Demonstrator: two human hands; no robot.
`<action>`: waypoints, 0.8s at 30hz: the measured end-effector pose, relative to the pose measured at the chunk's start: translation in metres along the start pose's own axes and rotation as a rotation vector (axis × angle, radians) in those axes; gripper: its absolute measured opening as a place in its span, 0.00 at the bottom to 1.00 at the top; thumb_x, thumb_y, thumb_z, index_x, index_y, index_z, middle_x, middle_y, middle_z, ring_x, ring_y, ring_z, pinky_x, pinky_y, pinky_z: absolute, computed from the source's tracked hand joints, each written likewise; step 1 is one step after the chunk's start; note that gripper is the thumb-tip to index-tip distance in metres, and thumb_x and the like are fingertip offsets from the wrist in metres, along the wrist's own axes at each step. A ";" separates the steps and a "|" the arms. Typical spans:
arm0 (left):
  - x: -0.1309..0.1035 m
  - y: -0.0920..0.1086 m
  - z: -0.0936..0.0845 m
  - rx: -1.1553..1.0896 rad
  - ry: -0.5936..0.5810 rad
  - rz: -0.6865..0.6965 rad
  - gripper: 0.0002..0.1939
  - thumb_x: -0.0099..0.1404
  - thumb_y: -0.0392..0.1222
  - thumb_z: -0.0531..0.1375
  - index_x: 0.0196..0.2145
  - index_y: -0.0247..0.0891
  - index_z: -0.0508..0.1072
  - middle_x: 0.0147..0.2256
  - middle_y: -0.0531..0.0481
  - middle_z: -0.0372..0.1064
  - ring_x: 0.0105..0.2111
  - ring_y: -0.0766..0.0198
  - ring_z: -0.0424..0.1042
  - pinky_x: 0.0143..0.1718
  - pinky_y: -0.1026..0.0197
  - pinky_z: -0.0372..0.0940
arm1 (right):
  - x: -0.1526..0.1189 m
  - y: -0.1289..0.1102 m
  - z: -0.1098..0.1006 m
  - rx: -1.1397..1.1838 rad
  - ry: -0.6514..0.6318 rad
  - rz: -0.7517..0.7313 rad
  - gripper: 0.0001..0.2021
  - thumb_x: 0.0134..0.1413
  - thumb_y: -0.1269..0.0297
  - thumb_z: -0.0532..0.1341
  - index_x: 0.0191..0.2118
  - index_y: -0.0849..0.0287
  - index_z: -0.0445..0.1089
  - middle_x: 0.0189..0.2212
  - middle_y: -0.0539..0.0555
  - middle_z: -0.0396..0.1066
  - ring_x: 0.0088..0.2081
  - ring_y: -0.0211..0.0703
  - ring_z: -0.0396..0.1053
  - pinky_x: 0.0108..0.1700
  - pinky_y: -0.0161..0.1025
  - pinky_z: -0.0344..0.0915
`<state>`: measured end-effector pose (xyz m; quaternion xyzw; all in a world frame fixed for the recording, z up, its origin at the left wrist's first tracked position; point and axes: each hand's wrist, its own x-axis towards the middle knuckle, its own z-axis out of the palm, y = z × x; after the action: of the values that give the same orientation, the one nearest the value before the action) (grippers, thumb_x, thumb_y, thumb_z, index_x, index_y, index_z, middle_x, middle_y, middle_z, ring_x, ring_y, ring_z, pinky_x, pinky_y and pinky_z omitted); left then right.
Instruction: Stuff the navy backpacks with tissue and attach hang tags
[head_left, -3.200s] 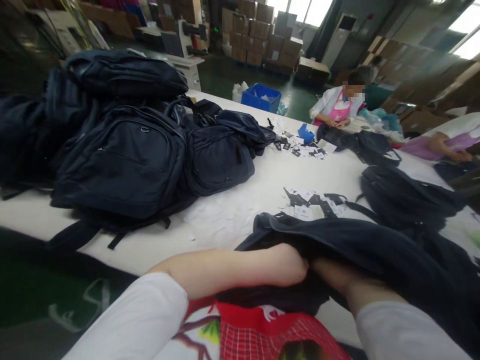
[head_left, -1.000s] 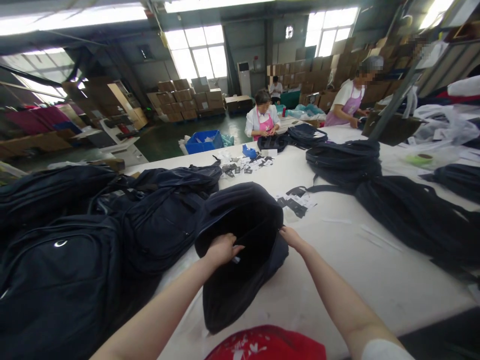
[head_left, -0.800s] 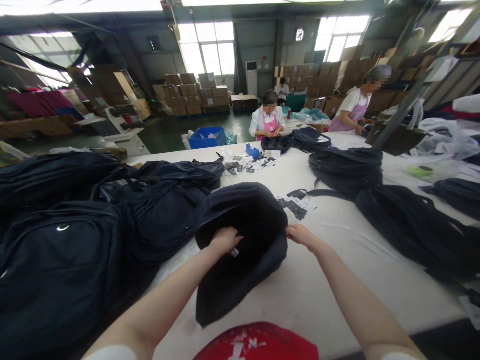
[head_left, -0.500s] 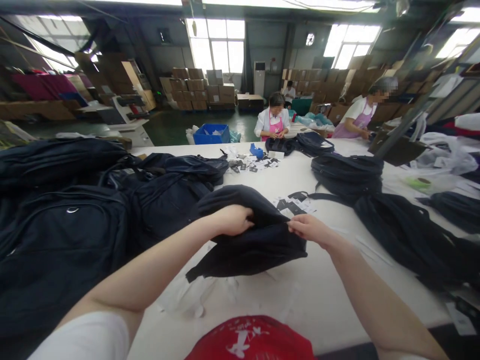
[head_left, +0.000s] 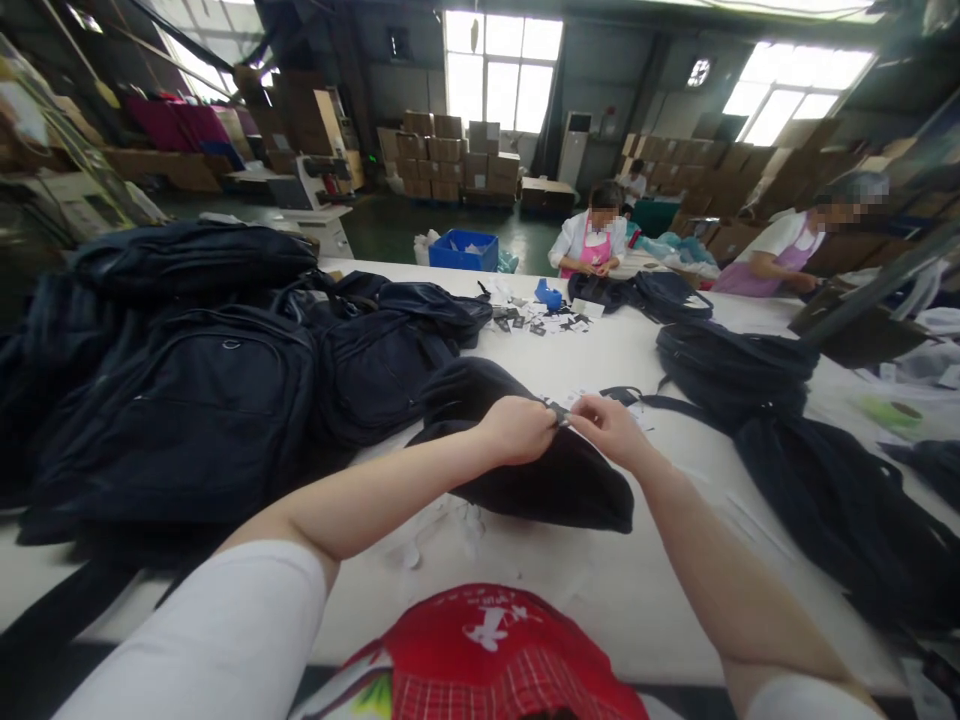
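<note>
A dark navy backpack [head_left: 551, 490] lies slanted over the white table in front of me, its upper part folded up behind my left hand. Closed around the bag's edge, my left hand [head_left: 521, 430] has its fingertips at a small greyish piece that I cannot make out. My right hand [head_left: 611, 432] meets it there from the other side, thumb and forefinger pinched together at the same edge of the bag. The two hands are almost touching. Loose small tags [head_left: 585, 402] lie on the table just behind the right hand.
Dark backpacks [head_left: 195, 410] are heaped on my left, and more [head_left: 739, 365] lie on the right. Beyond are scattered tags [head_left: 536, 318], a blue tape dispenser [head_left: 549, 294] and a blue bin [head_left: 463, 250]. Two co-workers in pink aprons [head_left: 595, 252] work across the table.
My left hand has come out of the bag's fold and moved right to its edge, beside my right hand. The bag's opening has closed up, and the view has turned left.
</note>
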<state>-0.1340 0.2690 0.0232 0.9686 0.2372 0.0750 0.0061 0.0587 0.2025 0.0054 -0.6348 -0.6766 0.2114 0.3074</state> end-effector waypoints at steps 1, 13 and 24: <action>-0.003 -0.001 0.001 -0.001 0.018 -0.030 0.18 0.69 0.43 0.49 0.34 0.34 0.77 0.34 0.41 0.77 0.34 0.55 0.76 0.33 0.58 0.66 | -0.001 0.005 0.004 -0.002 0.066 -0.058 0.16 0.50 0.54 0.62 0.42 0.59 0.72 0.39 0.57 0.75 0.39 0.47 0.71 0.41 0.41 0.66; -0.005 -0.008 0.000 -0.211 0.074 -0.475 0.14 0.61 0.47 0.55 0.34 0.36 0.77 0.34 0.41 0.77 0.36 0.52 0.76 0.34 0.58 0.67 | -0.002 0.000 0.090 -0.114 0.143 0.056 0.15 0.60 0.56 0.52 0.31 0.56 0.71 0.30 0.57 0.77 0.34 0.50 0.72 0.33 0.38 0.58; -0.026 -0.031 -0.016 -0.046 0.261 -0.675 0.13 0.64 0.43 0.50 0.28 0.40 0.72 0.29 0.45 0.75 0.30 0.55 0.74 0.26 0.61 0.57 | -0.003 -0.017 0.080 0.069 0.396 0.083 0.21 0.63 0.50 0.51 0.26 0.56 0.70 0.24 0.50 0.70 0.28 0.40 0.65 0.31 0.35 0.55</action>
<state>-0.1731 0.2839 0.0342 0.8175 0.5408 0.1969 0.0219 -0.0082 0.2064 -0.0417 -0.6803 -0.5685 0.1180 0.4472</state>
